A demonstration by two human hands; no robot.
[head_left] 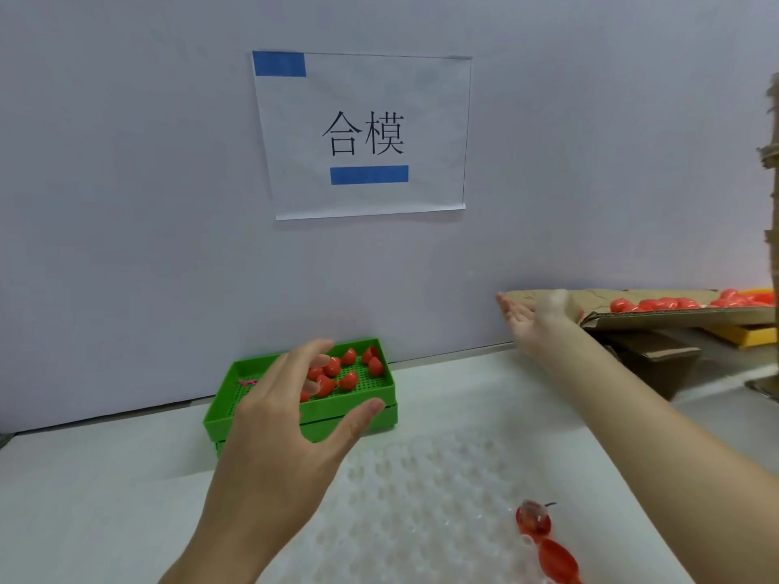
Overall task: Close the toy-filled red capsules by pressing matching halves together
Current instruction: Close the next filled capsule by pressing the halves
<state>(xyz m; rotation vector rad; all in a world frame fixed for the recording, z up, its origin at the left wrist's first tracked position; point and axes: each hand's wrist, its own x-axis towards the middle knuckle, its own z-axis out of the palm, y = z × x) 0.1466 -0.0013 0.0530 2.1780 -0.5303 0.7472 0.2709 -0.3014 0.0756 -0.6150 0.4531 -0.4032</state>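
The left hand is hovering with fingers spread and loosely bent, gripping nothing, just in front of the green tray that is holding loose red capsule halves. The right hand is reaching out flat and open, blurred, palm turned inward and holding nothing, right at the edge of the cardboard box full of red capsules. Below the right forearm, a toy-filled red half is sitting on the clear blister tray, with another red capsule piece just beside it
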